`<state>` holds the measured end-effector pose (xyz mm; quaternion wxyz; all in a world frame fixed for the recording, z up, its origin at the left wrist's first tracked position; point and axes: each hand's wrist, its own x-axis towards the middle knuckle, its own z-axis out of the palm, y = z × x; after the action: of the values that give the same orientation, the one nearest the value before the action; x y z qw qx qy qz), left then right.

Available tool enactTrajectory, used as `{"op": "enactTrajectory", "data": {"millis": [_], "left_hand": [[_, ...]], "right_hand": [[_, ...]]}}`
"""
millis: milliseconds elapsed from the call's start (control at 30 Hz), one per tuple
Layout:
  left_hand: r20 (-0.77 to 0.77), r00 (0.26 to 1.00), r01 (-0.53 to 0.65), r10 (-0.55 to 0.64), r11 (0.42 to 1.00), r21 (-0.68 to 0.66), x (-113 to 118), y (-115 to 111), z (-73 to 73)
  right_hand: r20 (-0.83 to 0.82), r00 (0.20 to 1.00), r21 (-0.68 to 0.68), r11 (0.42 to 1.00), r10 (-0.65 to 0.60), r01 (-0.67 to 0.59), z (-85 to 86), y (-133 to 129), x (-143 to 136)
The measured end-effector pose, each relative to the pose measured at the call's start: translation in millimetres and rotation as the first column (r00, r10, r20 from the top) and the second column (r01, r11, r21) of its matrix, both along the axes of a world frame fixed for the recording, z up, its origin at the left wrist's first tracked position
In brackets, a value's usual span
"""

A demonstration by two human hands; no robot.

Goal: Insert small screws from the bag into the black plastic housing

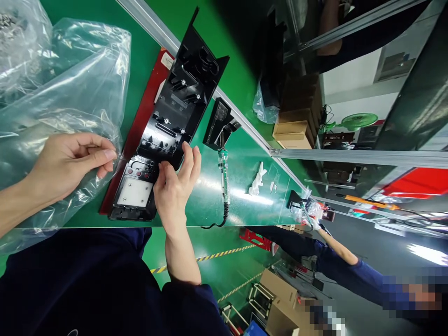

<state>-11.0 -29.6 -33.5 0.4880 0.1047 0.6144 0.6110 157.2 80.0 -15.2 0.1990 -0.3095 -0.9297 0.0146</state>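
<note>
Nearest me, right hand (175,184) pressed half-curled fingers against the black plastic panel (175,116), while I pinched the clear bag (70,93) with left hand (70,163).

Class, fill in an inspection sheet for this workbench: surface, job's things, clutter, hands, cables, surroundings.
Surface: green bench, glossy, with an aluminium rail.
Job's things: black plastic panel lying on a red tray.
Clutter: clear plastic bags; white scrap; small black part.
Hands: left hand pinches the bag; right hand fingers the panel's edge.
Cables: coiled black cord from the electric screwdriver.
Surroundings: cardboard boxes; a co-worker's arm.
</note>
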Motion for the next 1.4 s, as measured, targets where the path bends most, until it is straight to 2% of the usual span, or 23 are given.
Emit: {"op": "enactTrajectory", "data": {"millis": [200,367,467,567,633,700,767,867,967,1100,1233,1300,1400], "left_hand": [[0.008,1.000,0.009,-0.009,1.000,-0.013,-1.5,1.4,1.3],[-0.013,1.000,0.008,-0.008,1.000,0.002,-1.8,1.1,-1.5],[0.006,1.000,-0.028,0.028,1.000,-0.004,-1.8,1.6,-1.3],[0.058,0.994,-0.091,0.091,0.996,0.007,-0.4,-0.5,6.8],[0.131,0.988,-0.089,0.086,0.996,0.019,2.7,-4.5,17.4],[0.269,0.963,-0.013,0.002,0.999,0.037,8.4,-9.2,30.2],[0.422,0.897,0.097,-0.132,0.990,0.102,16.1,-12.6,41.5],[0.548,0.793,0.167,-0.266,0.960,0.225,28.2,-15.3,50.1],[0.601,0.739,0.169,-0.306,0.947,0.274,37.9,-19.4,49.4],[0.641,0.702,0.168,-0.310,0.947,0.274,47.5,-27.1,47.0],[0.657,0.702,0.145,-0.276,0.958,0.247,55.1,-28.5,52.6],[0.657,0.717,0.122,-0.233,0.970,0.210,58.3,-27.1,56.7],[0.654,0.744,0.060,-0.135,0.989,0.136,63.4,-25.2,60.9]], "right_hand": [[0.038,0.999,0.003,1.000,-0.001,0.000,-0.6,0.5,-2.1],[-0.084,0.995,-0.008,0.999,0.044,-0.045,2.3,-0.6,4.8],[-0.165,0.986,-0.005,1.000,0.012,-0.013,9.1,-4.3,14.3],[-0.250,0.968,-0.033,0.999,-0.013,0.005,19.7,-14.2,21.8],[-0.342,0.940,-0.120,0.992,0.006,-0.050,27.4,-23.7,22.5],[-0.456,0.890,-0.255,0.953,0.031,-0.164,33.7,-33.4,19.3],[-0.568,0.822,-0.359,0.882,0.053,-0.305,37.6,-41.6,13.5],[-0.666,0.744,-0.408,0.803,0.065,-0.435,38.6,-49.9,4.6],[-0.696,0.716,-0.421,0.780,0.051,-0.464,36.7,-54.4,0.7],[-0.717,0.696,-0.410,0.788,0.032,-0.459,33.4,-57.6,3.8],[-0.735,0.678,-0.388,0.804,0.026,-0.451,30.0,-58.8,7.7],[-0.736,0.675,-0.341,0.830,0.056,-0.441,29.1,-59.0,8.1],[-0.669,0.727,-0.198,0.906,0.154,-0.374,29.4,-59.6,7.5]]}}
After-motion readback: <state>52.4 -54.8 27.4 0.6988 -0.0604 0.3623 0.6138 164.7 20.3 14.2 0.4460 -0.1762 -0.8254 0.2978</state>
